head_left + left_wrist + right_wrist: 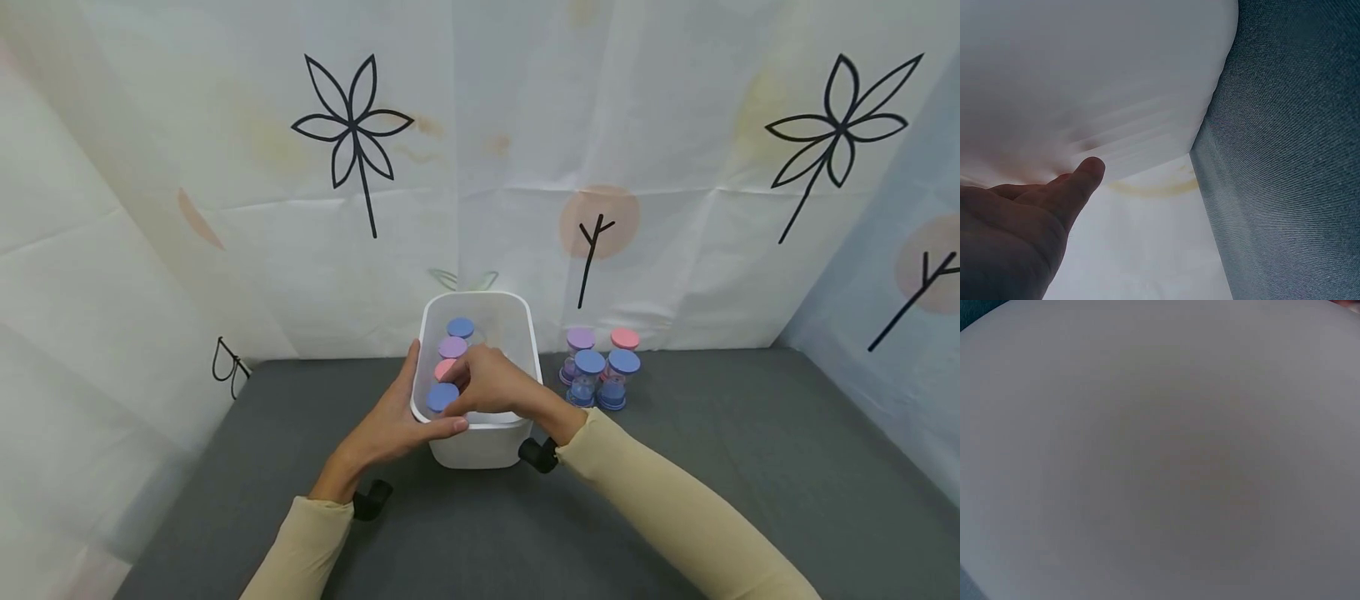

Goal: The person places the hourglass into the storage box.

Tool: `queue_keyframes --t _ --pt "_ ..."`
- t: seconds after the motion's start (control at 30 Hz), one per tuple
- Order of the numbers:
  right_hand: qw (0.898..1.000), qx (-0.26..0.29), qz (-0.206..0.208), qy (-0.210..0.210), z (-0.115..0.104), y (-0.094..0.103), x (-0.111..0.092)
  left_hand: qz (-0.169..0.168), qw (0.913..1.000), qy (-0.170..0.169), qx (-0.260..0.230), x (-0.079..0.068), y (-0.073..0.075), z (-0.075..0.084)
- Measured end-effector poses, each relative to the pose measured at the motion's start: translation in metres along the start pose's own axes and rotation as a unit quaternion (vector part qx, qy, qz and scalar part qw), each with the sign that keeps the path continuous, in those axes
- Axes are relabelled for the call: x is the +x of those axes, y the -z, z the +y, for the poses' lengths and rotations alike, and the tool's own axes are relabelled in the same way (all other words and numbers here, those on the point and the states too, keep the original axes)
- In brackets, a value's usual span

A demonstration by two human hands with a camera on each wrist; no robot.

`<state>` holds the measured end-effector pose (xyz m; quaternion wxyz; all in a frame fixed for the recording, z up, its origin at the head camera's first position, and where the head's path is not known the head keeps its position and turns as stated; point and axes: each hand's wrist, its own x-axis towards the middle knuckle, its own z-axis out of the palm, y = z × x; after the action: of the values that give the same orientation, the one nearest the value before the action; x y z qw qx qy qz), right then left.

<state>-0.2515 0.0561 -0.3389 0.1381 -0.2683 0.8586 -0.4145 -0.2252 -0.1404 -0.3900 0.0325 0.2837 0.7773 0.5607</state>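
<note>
A white plastic bin [480,446] stands on the dark grey table. My left hand [390,425] rests against its left front corner, fingers straight along the outer left wall and thumb along the front rim. In the left wrist view, straight fingers [1079,184] lie by the white wall. Inside the bin, my right hand [495,383] pinches a blue sand timer [442,397] near the front left. Behind it, in a row along the left wall, are a pink sand timer [444,369], a purple one [452,347] and another blue one [460,327]. The right wrist view shows mostly blurred white wall.
Right of the bin stands a cluster of capped sand timers: purple [580,337], pink [625,337] and two blue, one left [588,361] and one right [623,361]. A patterned white cloth [510,167] hangs right behind the table [712,425].
</note>
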Motion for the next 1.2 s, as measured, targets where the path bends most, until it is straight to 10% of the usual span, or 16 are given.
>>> queue_keyframes --t 0.23,0.5,0.77,1.03,1.2 --pt "0.999 -0.051 0.013 -0.009 -0.002 -0.005 0.004 0.004 0.9998 0.013 0.014 0.0 0.001 0.0" --pt "0.995 0.02 0.088 0.03 -0.006 0.02 -0.028 0.003 0.9998 0.011 -0.014 0.001 -0.001 0.0" --pt "0.96 0.152 0.232 0.037 0.024 0.07 -0.082 0.004 0.9993 -0.021 -0.03 0.004 -0.001 -0.002" --pt "0.922 0.119 0.369 -0.022 0.08 0.095 -0.125 -0.003 0.999 -0.027 -0.034 0.005 -0.001 -0.001" --pt "0.917 0.083 0.385 -0.072 0.101 0.103 -0.136 -0.002 0.9993 -0.021 -0.031 0.005 -0.002 -0.001"
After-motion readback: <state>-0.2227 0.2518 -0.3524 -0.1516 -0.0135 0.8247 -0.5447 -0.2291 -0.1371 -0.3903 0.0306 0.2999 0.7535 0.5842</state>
